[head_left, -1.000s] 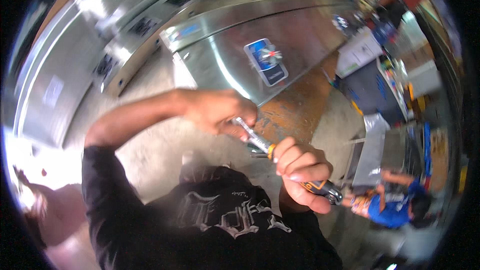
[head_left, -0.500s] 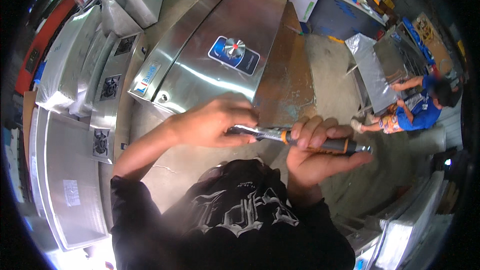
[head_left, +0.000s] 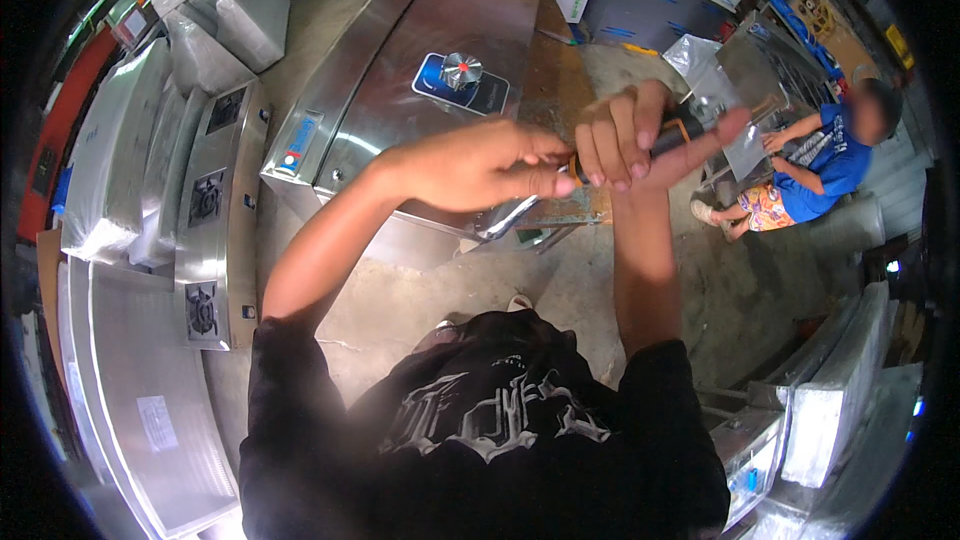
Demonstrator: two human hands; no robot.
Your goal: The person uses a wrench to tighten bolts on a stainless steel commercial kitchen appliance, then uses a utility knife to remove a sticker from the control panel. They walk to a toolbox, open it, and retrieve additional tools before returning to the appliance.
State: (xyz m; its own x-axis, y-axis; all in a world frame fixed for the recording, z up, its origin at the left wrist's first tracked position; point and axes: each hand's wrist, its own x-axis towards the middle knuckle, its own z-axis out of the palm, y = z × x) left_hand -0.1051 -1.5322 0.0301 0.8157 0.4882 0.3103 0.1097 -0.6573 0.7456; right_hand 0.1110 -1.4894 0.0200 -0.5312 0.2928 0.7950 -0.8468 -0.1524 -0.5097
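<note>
both hands sit farther out from the black shirt [head_left: 480, 480] than half a second ago, and the tool [head_left: 512, 217] now tilts, its handle end farther from the body than its metal shaft. the left hand [head_left: 475, 168], no longer at the shaft's end, is half closed, thumb and forefinger by the orange collar [head_left: 574, 168], close to the other hand; whether they grip it, i cannot tell. the right hand [head_left: 622, 145] curls its fingers around the dark handle [head_left: 668, 135], thumb stretched out. that suggests the right hand carries the tool while the left shifts its hold. left of the hands stands a burner unit [head_left: 228, 265]; beyond the left hand, a steel cabinet [head_left: 390, 90] with a round knob [head_left: 462, 71]; right of the right hand, a co-worker [head_left: 835, 165] in blue. fingers hide the tool's middle, and the cabinet's near edge lies behind the shaft.
</note>
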